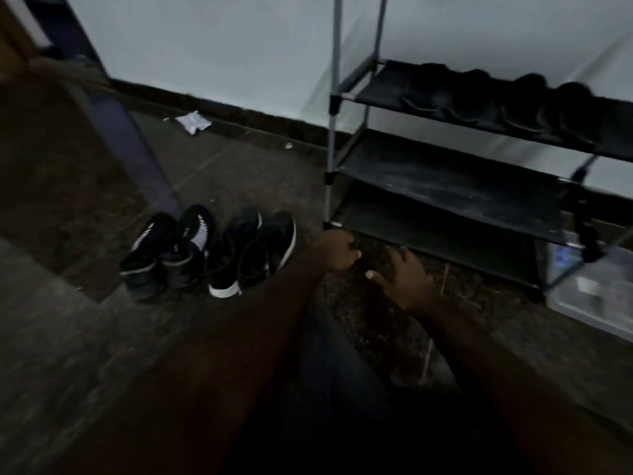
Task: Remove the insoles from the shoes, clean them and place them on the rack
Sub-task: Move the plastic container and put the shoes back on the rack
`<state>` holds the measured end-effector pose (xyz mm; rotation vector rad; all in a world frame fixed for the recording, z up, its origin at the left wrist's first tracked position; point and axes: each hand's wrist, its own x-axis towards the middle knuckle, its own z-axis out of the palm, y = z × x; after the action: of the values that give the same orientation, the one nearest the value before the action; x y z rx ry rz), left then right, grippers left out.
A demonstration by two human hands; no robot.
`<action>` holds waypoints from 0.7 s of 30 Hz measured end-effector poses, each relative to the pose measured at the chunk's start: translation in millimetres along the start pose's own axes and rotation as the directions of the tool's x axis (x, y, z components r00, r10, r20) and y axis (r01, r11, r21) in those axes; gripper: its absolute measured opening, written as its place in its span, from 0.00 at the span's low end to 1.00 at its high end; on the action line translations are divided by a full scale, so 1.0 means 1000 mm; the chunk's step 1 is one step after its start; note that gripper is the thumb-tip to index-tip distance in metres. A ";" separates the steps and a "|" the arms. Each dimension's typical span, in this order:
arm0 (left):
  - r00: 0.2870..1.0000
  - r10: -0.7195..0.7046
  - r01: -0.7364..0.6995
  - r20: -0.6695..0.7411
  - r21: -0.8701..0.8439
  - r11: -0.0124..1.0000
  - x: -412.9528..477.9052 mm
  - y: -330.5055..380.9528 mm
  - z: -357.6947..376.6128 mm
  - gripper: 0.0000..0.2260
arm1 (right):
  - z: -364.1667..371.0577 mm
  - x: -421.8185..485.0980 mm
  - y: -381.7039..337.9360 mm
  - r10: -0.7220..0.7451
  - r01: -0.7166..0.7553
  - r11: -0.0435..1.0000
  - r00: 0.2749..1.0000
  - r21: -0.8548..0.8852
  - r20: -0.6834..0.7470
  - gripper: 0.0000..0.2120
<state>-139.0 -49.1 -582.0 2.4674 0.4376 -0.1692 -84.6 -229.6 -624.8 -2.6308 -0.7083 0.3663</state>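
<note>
Two pairs of black shoes stand on the floor left of centre: a pair with white stripes [168,252] and a pair with white soles [253,252]. To their right stands a metal shoe rack [445,180] with black fabric shelves. Several dark flat shapes that look like insoles [496,104] lie in a row on its upper shelf. My left hand [337,250] hovers by the rack's lower left corner, fingers curled, with nothing visible in it. My right hand [404,275] is just beside it, fingers loosely spread over the floor. The picture is dim and blurred.
A clear plastic box [603,296] sits on the floor at the rack's right end. A white scrap of paper [193,122] lies by the dark skirting. A bluish upright panel [133,145] leans behind the shoes. My dark trouser leg fills the lower middle.
</note>
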 end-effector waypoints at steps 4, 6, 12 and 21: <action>0.995 -0.072 0.065 -0.070 -0.096 0.993 -0.016 -0.049 -0.030 0.16 | 0.019 0.017 -0.049 -0.087 0.090 0.995 0.993 -0.034 0.086 0.37; 0.983 -0.140 0.128 -0.119 -0.099 0.987 -0.024 -0.077 -0.040 0.12 | 0.031 0.026 -0.074 -0.128 0.132 0.991 0.981 -0.021 0.149 0.35; 0.919 -0.251 0.260 -0.305 -0.012 0.966 -0.047 -0.161 -0.061 0.16 | 0.061 0.051 -0.140 -0.365 0.357 0.931 0.892 0.082 0.267 0.30; 0.904 -0.414 0.423 -0.102 0.082 0.903 -0.056 -0.238 -0.068 0.20 | 0.110 0.084 -0.222 -0.402 0.444 0.896 0.800 0.011 0.445 0.24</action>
<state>-273.2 155.7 -648.1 2.4524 1.0201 -0.2713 -145.6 24.5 -638.7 -2.3842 -1.4630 0.8167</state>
